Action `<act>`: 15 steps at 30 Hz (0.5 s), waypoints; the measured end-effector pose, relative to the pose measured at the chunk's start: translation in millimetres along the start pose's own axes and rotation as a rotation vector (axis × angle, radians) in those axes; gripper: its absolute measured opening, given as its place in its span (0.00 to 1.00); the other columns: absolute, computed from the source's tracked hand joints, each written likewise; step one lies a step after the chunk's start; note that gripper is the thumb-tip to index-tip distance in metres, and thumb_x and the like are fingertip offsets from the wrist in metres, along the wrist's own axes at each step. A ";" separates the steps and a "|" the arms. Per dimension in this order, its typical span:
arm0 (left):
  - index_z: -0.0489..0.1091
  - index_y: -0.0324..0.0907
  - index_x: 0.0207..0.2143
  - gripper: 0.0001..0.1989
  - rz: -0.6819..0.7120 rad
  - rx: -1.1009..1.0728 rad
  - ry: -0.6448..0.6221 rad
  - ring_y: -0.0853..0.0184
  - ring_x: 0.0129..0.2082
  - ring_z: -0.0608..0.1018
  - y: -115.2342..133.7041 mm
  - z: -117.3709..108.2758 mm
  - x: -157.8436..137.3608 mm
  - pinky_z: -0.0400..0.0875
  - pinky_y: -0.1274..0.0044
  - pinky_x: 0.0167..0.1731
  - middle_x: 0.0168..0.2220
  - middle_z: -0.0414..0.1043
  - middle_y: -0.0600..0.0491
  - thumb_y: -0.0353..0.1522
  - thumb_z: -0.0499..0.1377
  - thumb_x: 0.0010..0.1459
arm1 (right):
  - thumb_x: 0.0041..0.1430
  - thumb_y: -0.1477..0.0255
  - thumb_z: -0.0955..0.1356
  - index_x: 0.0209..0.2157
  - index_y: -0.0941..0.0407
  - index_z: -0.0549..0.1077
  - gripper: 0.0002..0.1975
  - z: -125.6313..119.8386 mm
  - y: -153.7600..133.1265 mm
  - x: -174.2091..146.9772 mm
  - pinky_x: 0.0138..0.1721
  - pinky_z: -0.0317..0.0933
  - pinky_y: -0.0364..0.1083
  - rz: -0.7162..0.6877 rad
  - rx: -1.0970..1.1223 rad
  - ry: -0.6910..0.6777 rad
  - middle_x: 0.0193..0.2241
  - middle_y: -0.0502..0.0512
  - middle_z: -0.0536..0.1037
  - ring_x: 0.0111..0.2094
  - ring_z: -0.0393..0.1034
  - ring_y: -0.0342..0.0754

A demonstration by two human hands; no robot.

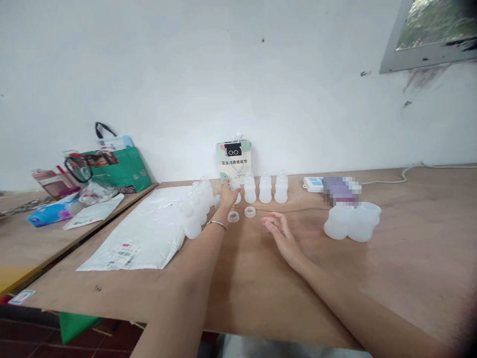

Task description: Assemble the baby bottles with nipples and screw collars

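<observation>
My left hand (227, 195) reaches to the back of the table, its fingers wrapped round the upper part of a frosted white baby bottle (234, 183). To the right of that bottle stand several matching capped bottles (265, 189) in a row. My right hand (282, 236) hovers over the table with its fingers stretched forward and nothing visible in them. Two translucent rings, one ring (233, 217) under my left hand and another ring (250, 212) nearer my right hand, lie on the wood. More capped bottles (193, 221) stand left of my left wrist.
Two uncapped bottle bodies (352, 223) stand at the right, near a blurred purple object (341, 190) and a white power strip (313, 184). A white plastic mailer (145, 233) covers the left side. Against the wall leans a paper bag (223, 154); a green bag (126, 171) is far left.
</observation>
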State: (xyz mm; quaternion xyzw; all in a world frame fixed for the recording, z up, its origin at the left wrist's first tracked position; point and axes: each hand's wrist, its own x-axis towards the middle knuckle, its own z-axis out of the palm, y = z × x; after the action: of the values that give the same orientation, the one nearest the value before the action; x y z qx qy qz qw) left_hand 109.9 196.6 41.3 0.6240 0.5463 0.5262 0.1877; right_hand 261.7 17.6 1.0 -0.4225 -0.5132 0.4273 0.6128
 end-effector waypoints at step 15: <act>0.49 0.30 0.53 0.33 0.030 0.039 0.065 0.53 0.57 0.61 6.7 3.2 -5.6 0.56 0.64 0.54 0.54 0.55 0.32 0.32 0.61 0.49 | 0.50 0.57 0.66 0.41 0.53 0.60 0.20 1.0 7.2 3.1 0.43 0.58 0.48 -0.003 -0.075 -0.005 0.37 0.52 0.72 0.41 0.66 0.47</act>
State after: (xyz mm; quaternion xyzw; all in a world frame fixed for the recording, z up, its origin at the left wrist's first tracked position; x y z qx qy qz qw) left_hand 116.8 190.6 43.1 0.6183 0.5528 0.5383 0.1496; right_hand 260.4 22.6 -5.0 -0.4432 -0.5311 0.4081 0.5958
